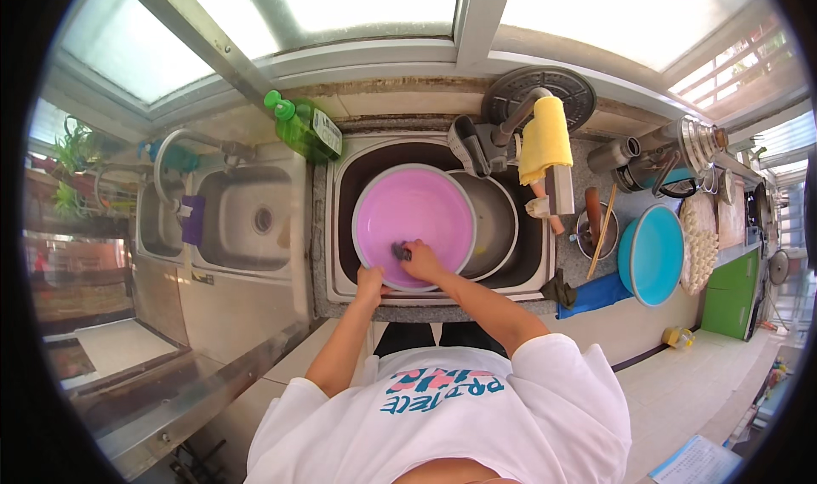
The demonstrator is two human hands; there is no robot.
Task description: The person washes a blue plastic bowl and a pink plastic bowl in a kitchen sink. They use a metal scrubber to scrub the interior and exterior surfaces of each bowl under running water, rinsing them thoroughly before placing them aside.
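Observation:
A pink basin (408, 203) with a pale rim sits in the left part of the steel sink, partly over a round metal pan (494, 220). My left hand (371, 286) grips the near rim of the basin, its fingers partly hidden. Inside, my right hand (419, 263) is closed around a small dark grey scrubbing pad or cloth (400, 250), held against the basin's inner wall near the front. The pad's exact kind is too small to tell.
A green soap bottle (305, 128) stands behind the sink's left corner. The faucet (515, 118) carries a yellow cloth (545, 141). To the right are a blue basin (654, 255), a small pot (593, 229) with chopsticks, a blue sleeve-like cloth (596, 295) and a thermos (681, 148).

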